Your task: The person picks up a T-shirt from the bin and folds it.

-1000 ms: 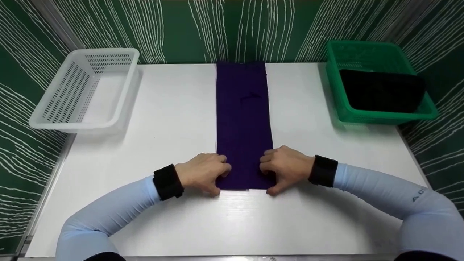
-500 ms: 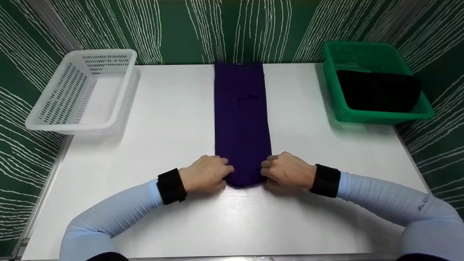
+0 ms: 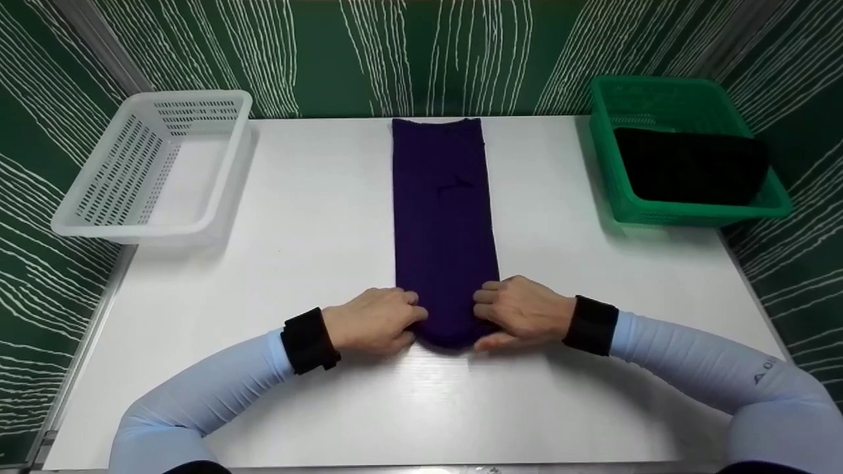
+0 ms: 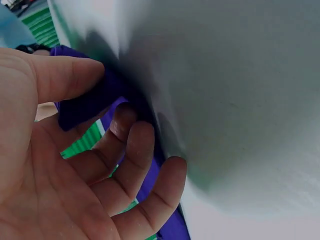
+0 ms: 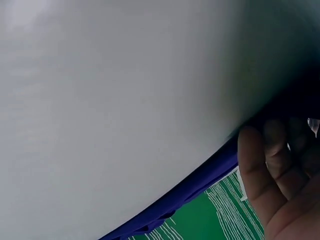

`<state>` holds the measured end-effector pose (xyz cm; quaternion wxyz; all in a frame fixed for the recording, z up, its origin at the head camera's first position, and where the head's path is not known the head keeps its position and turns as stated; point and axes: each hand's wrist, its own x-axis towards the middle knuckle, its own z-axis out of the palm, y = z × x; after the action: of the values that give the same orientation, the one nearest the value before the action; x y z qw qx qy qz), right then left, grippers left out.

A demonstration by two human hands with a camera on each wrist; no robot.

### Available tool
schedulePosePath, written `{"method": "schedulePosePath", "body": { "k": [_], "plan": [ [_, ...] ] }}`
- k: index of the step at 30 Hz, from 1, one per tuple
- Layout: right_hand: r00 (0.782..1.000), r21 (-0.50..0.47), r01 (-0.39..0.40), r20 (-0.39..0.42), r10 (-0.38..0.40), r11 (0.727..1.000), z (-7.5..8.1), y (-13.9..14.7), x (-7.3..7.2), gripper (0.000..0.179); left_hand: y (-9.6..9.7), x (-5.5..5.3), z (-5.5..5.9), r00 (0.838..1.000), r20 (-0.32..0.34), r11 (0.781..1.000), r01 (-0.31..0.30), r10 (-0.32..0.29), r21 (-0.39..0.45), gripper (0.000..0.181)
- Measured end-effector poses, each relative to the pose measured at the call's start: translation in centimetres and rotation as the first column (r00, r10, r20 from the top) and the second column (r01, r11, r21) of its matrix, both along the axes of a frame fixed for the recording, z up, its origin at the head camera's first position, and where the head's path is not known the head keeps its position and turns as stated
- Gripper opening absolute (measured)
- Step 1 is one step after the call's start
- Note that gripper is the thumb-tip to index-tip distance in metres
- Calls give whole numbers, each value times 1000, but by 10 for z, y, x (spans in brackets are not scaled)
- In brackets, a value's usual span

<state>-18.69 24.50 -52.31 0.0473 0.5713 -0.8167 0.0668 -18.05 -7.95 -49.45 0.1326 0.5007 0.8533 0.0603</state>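
A dark purple cloth (image 3: 442, 224), laid out as a long narrow strip, runs from the back edge of the table towards me. Its near end bulges in a rounded, turned-over edge between my two hands. My left hand (image 3: 374, 322) pinches the near left corner; in the left wrist view the thumb (image 4: 70, 77) presses on a flap of purple cloth with the fingers curled behind it. At the near right corner my right hand (image 3: 523, 313) grips the cloth with bent fingers, its thumb along the near edge. The right wrist view shows curled fingers (image 5: 257, 170) against the cloth's underside.
A white perforated basket (image 3: 230, 158) stands at the back left of the white table (image 3: 316, 210). At the back right, a green basket (image 3: 602, 164) holds a black bundle (image 3: 691, 166). Green walls (image 3: 329, 59) with white streaks enclose the back and sides.
The cloth's near end has gone from a flat straight edge to a rounded, turned-over one. Both hands have shifted slightly towards me, and the far edge has slid a little nearer.
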Motion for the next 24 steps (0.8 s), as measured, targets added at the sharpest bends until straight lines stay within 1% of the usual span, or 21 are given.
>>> {"method": "schedulePosePath", "body": {
  "k": [3,4,6,7,9,11,13,15,17,20,22,24],
  "plan": [
    [997,23,29,65,-31,999,9,0,2,38,-2,-3,4,1000,0,999,-1,1,38,18],
    [995,6,43,95,-44,999,12,0,3,32,-2,-5,5,1000,-4,998,-6,6,60,18],
    [983,-58,75,172,-64,995,18,1,1,25,-3,-10,7,1000,-4,993,-27,27,115,15],
    [977,-96,93,203,-72,991,21,2,-1,23,-3,-14,8,999,-2,988,-42,42,149,14],
    [967,-171,132,239,-89,976,25,3,-8,20,-3,-23,9,997,0,972,-78,80,221,12],
    [954,-237,185,275,-117,954,28,3,-17,18,-4,-34,12,991,7,947,-129,133,293,11],
    [936,-292,256,314,-160,922,31,4,-28,17,-5,-47,14,982,9,915,-181,190,361,11],
    [913,-342,334,350,-211,878,33,5,-41,16,-5,-60,18,967,16,880,-237,253,412,12],
    [885,-382,408,388,-256,829,36,6,-55,16,-4,-75,20,950,24,842,-288,312,455,14],
    [848,-423,497,421,-322,758,41,7,-80,16,-1,-100,25,920,52,793,-363,389,490,19],
    [817,-428,555,440,-371,713,44,7,-98,17,2,-118,27,897,72,765,-411,436,495,22],
    [783,-420,607,460,-418,675,42,5,-116,16,5,-136,27,872,92,743,-461,481,485,25]
  ]
}}
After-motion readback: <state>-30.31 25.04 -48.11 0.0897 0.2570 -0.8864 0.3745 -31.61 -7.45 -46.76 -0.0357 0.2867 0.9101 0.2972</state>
